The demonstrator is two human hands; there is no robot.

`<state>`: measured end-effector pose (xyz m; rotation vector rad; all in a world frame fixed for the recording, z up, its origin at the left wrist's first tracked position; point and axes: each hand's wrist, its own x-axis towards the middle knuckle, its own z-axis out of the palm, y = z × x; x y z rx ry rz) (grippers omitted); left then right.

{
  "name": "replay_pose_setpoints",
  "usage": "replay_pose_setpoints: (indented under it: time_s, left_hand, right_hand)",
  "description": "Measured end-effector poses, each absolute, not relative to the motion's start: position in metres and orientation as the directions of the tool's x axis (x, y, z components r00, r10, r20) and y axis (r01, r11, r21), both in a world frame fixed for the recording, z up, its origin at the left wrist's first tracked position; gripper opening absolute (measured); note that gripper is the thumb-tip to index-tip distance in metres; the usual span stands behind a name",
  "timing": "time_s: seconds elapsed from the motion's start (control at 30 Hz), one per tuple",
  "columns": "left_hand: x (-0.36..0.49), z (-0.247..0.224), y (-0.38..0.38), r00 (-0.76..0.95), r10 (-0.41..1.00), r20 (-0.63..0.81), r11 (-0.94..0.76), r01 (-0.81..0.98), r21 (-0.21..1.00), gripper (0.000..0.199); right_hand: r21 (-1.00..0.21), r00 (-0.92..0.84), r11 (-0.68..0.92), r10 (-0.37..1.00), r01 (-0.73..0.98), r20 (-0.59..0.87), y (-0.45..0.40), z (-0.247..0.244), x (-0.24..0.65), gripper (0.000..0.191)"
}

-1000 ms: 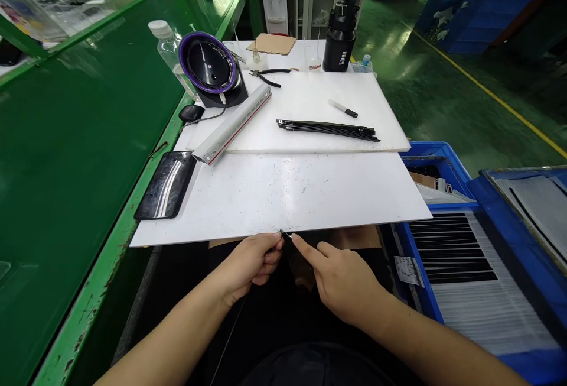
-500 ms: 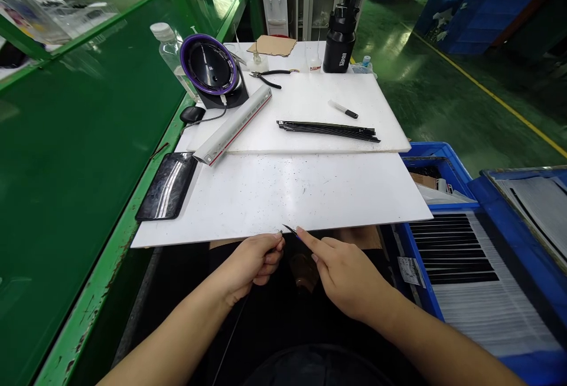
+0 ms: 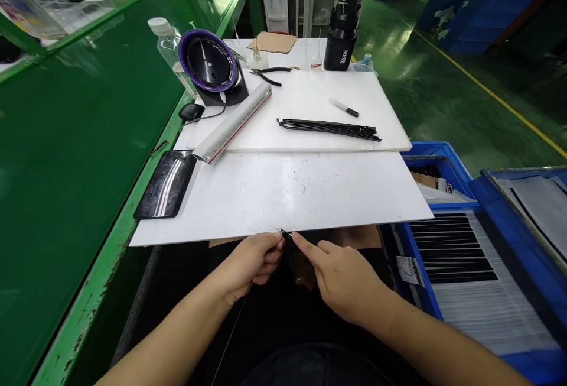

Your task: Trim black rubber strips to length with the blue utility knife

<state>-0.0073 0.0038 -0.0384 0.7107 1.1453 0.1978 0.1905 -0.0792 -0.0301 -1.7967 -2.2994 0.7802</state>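
Observation:
In front of the table's near edge, my left hand (image 3: 257, 262) is closed, its thumb and fingers pinching the end of a thin dark strip. A fine pale line below this hand looks like the strip's edge, running down over my dark clothes. My right hand (image 3: 343, 271) is closed around a slim knife, index finger stretched along it. Only the narrow pointed blade (image 3: 287, 233) shows; the handle is hidden in the palm. The blade's tip meets the strip's end at my left thumb.
A bundle of black strips (image 3: 328, 129) and a black-ended clear tube (image 3: 344, 107) lie on a white foam board (image 3: 305, 96). Around them are a white box (image 3: 234, 123), pliers (image 3: 270, 73), a black tablet (image 3: 166, 185) and a purple-rimmed fan (image 3: 208, 61). Blue crates (image 3: 436, 303) stand at right.
My right hand has shifted slightly left, bringing the blade from just apart to the strip's end at my left fingertips. My left hand stays almost still.

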Motion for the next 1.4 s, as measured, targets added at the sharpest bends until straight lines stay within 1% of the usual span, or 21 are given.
replay_pose_setpoints:
  time_s: [0.07, 0.27, 0.5, 0.63, 0.8, 0.83, 0.87, 0.9, 1.03, 1.1, 1.17, 1.27, 1.4]
  left_hand:
    - [-0.007, -0.038, 0.004, 0.425, 0.490, -0.762, 0.764, 0.211, 0.609, 0.032]
    - [-0.006, -0.036, 0.004, 0.425, 0.481, -0.767, 0.764, 0.227, 0.604, 0.033]
    - [-0.006, -0.035, 0.004, 0.429, 0.487, -0.761, 0.758, 0.226, 0.612, 0.033]
    - [-0.006, -0.035, 0.005, 0.423, 0.483, -0.766, 0.761, 0.229, 0.607, 0.032]
    - [-0.006, -0.035, 0.005, 0.413, 0.486, -0.770, 0.763, 0.230, 0.605, 0.032]
    - [-0.006, -0.035, 0.005, 0.414, 0.486, -0.770, 0.761, 0.232, 0.605, 0.032]
    - [-0.006, -0.035, 0.005, 0.416, 0.486, -0.769, 0.760, 0.234, 0.606, 0.031]
    - [-0.006, -0.035, 0.005, 0.417, 0.485, -0.768, 0.759, 0.235, 0.607, 0.031]
    - [-0.006, -0.034, 0.005, 0.419, 0.497, -0.760, 0.747, 0.238, 0.621, 0.031]
    - [-0.005, -0.034, 0.005, 0.418, 0.500, -0.758, 0.746, 0.235, 0.623, 0.031]
    - [-0.005, -0.034, 0.005, 0.423, 0.499, -0.756, 0.748, 0.231, 0.622, 0.030]
    - [-0.006, -0.035, 0.005, 0.431, 0.496, -0.754, 0.748, 0.228, 0.623, 0.029]
    - [-0.008, -0.037, 0.005, 0.432, 0.493, -0.755, 0.748, 0.232, 0.621, 0.030]
  right_hand:
    - [-0.448, -0.287, 0.166, 0.933, 0.878, -0.218, -0.079, -0.031, 0.191, 0.063]
    - [-0.591, -0.279, 0.097, 0.933, 0.801, -0.226, -0.076, -0.028, 0.195, 0.060]
    - [-0.619, -0.284, 0.092, 0.933, 0.780, -0.219, -0.075, -0.025, 0.196, 0.061]
    - [-0.552, -0.286, 0.125, 0.933, 0.825, -0.217, -0.078, -0.031, 0.194, 0.064]
    - [-0.378, -0.279, 0.191, 0.941, 0.906, -0.194, -0.082, -0.041, 0.188, 0.069]
    - [-0.361, -0.274, 0.192, 0.942, 0.913, -0.194, -0.083, -0.042, 0.188, 0.069]
    - [-0.369, -0.272, 0.186, 0.942, 0.911, -0.196, -0.083, -0.042, 0.188, 0.068]
    - [-0.402, -0.274, 0.177, 0.941, 0.898, -0.197, -0.082, -0.042, 0.189, 0.067]
    - [-0.597, -0.286, 0.120, 0.939, 0.793, -0.191, -0.079, -0.035, 0.194, 0.061]
    - [-0.632, -0.280, 0.100, 0.941, 0.768, -0.191, -0.079, -0.031, 0.196, 0.060]
    - [-0.639, -0.274, 0.089, 0.942, 0.764, -0.196, -0.078, -0.029, 0.196, 0.059]
    - [-0.588, -0.277, 0.111, 0.940, 0.801, -0.199, -0.080, -0.030, 0.195, 0.061]
    - [-0.395, -0.285, 0.186, 0.936, 0.899, -0.207, -0.084, -0.036, 0.190, 0.065]
